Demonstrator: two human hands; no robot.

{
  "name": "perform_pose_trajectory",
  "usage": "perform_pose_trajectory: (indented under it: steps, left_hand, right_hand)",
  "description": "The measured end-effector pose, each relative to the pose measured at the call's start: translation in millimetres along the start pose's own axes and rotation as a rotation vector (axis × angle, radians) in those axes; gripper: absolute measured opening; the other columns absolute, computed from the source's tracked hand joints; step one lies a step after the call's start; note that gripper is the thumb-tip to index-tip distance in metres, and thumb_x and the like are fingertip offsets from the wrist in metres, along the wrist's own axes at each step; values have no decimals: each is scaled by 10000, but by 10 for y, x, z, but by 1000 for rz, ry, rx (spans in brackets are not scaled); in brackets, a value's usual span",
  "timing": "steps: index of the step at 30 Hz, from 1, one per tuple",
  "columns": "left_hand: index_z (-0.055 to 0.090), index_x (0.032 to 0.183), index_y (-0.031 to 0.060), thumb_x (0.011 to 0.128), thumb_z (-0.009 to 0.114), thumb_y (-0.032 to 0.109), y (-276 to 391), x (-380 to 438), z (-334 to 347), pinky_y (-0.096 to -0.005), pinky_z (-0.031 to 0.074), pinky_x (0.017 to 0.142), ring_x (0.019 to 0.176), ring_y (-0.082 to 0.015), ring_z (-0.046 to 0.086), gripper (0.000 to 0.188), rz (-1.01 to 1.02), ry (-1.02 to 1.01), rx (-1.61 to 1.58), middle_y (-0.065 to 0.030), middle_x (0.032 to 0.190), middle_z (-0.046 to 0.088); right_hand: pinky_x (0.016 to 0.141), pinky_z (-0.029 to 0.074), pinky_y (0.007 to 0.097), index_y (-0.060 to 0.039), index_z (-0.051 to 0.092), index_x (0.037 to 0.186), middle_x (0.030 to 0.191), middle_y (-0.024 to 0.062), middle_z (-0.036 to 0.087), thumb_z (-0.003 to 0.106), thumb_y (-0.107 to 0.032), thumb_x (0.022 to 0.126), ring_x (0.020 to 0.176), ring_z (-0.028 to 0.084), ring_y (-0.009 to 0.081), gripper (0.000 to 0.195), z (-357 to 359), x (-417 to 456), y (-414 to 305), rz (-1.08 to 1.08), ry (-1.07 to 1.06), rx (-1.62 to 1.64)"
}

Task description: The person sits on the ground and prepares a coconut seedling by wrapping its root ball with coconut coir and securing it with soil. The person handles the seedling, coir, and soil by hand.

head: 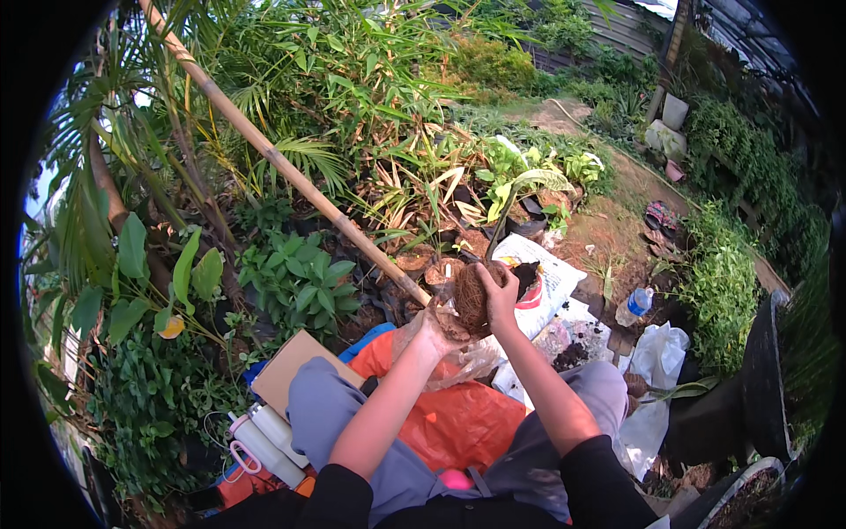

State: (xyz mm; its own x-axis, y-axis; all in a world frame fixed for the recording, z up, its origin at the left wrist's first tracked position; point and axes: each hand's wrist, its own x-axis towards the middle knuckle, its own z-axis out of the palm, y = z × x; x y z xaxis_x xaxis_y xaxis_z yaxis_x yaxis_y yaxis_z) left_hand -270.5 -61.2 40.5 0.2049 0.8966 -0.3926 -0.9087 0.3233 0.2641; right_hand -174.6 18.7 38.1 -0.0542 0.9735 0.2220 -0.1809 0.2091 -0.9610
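Note:
A brown fibrous ball (471,301), like coconut fibre, is held up between both hands, with a long-stemmed plant (502,218) rising behind its top. My right hand (500,294) grips the ball's right side with bent fingers. Beneath its lower left, my left hand (439,330) supports it, palm up and soiled; its fingers are partly hidden. A crumpled clear plastic bag (472,364) lies just below the hands on an orange plastic sheet (456,423). Behind my right hand, a white sack (555,264) holds dark soil (527,278).
A bamboo pole (284,162) slants down from the upper left towards the hands. At the left are a cardboard piece (301,370) and two tumblers (268,449). A water bottle (634,306), a white plastic bag (661,354) and a large black pot (733,397) stand or lie at the right.

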Motion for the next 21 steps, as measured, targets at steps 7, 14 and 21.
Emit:
perform_pose_trajectory:
  steps: [7, 14, 21]
  left_hand:
    - [444, 1222, 105, 725, 339, 662, 235, 108, -163, -514, 339, 938, 1093, -325, 472, 754, 106, 18, -60, -125, 1224, 467]
    - [552, 1068, 100, 810, 416, 547, 140, 142, -145, -386, 480, 793, 885, -236, 597, 533, 264, 9, 115, -74, 1021, 597]
    - [556, 1041, 103, 882, 380, 400, 108, 108, -54, -338, 493, 767, 849, -199, 609, 380, 395, 80, 133, -56, 978, 610]
  right_hand:
    - [688, 437, 256, 76, 582, 911, 819, 103, 610, 658, -175, 748, 735, 557, 132, 309, 190, -331, -173, 20, -149, -29]
    - [786, 408, 312, 72, 568, 962, 949, 167, 570, 621, -263, 775, 855, 539, 227, 387, 180, -379, -67, 18, -144, -167]
    - [951, 261, 349, 22, 565, 1027, 1178, 167, 448, 500, -304, 838, 1094, 373, 326, 382, 200, -378, -186, -292, -218, -523]
